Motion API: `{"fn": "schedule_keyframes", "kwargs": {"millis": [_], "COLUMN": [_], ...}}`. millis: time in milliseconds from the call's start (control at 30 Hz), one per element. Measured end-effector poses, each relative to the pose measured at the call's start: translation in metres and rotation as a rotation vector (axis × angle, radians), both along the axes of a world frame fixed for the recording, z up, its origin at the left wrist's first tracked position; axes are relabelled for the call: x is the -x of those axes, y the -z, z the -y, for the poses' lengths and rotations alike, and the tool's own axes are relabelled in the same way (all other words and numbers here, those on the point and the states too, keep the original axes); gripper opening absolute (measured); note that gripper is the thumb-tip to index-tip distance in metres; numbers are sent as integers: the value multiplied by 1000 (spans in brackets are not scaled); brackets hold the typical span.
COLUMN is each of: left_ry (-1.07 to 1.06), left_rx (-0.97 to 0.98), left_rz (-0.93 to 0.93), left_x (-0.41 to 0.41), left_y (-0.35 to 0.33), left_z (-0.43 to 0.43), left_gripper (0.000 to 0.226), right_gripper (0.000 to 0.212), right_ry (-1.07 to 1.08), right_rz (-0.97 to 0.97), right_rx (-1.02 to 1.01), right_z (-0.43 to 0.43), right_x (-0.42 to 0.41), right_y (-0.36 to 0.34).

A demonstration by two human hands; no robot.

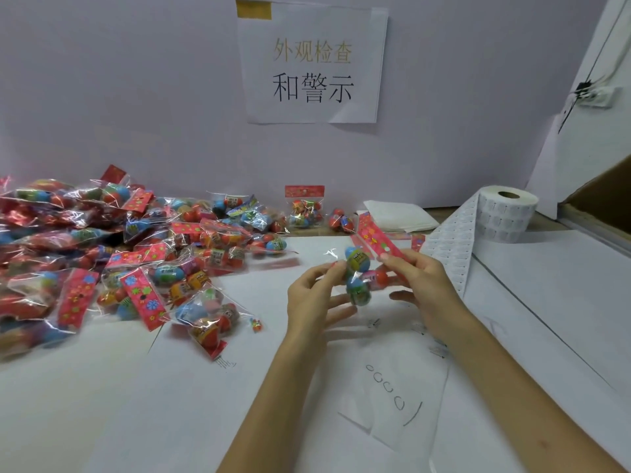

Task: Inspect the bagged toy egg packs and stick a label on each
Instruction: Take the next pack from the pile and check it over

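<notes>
Both hands hold one egg pack above white table, centre frame. Left hand pinches clear film edge; right hand grips near red header card. Pack likely light, film slippery, eggs loose inside — stiff card looks safest hold. Pile of packs left; label roll far right.

The white table is carrying a pile of bagged egg packs at left, and a label roll and folded cloth at right rear.
</notes>
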State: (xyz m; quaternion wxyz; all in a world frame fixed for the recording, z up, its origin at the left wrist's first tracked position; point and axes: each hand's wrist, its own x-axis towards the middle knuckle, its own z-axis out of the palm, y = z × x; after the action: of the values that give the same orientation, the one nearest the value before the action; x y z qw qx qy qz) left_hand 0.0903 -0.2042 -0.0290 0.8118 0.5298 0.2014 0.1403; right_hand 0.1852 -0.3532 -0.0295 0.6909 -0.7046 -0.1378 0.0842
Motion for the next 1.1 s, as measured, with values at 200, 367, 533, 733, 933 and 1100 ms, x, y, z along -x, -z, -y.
{"fn": "schedule_keyframes", "kwargs": {"millis": [200,367,533,733,933,1100], "left_ry": [22,135,215,157,153,226], "left_rx": [63,98,-11,-31,-74,-209], "left_rz": [70,90,107,70,20,-11], "left_x": [0,1,2,-1,-1,2], "left_y": [1,1,6,7,5,6], "left_z": [0,-1,4,1,-2,2], "left_gripper": [27,33,37,28,28,32], "right_gripper": [44,20,22,32,23,16], "right_ry": [-147,-179,-152,-265,-252,-133], "right_rz": [-145,-222,-174,-254,-186,-108], "right_rx": [-73,-95,-129,-210,-156,-132], "right_z": [3,-1,1,-4,-5,-4], "right_x": [5,6,3,8,10,6], "right_y": [-4,-2,-1,-2,-2,0]}}
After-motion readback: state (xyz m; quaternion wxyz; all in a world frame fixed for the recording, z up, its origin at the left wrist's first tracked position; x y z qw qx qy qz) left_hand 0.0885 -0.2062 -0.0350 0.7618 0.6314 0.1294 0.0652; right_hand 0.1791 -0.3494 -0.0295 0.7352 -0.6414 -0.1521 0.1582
